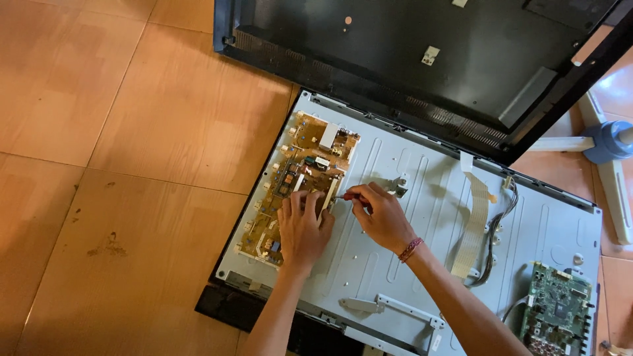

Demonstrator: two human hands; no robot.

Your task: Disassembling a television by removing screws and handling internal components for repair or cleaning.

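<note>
Pressing down flat on the tan rectangular circuit board (300, 184), the left hand (303, 227) lies open, fingers spread over the board's lower right part. That board sits at the left end of the grey ribbed metal back panel (395, 231) of a flat screen set lying face down on the orange tiled floor (132, 132). Just to the right, the right hand (379, 214) is closed around a small screwdriver with a red handle (344, 196), its tip pointing left toward the board's right edge, close to the left hand's fingertips. A red beaded bracelet (410, 249) circles the right wrist. A pale flat ribbon cable (473, 221) runs down the middle of the panel, beside a bundle of dark wires (498, 231) leading toward a green square circuit board (557, 310) at the lower right corner. The black plastic rear cover (422, 46) lies on the floor beyond the panel, overlapping its far edge.
</note>
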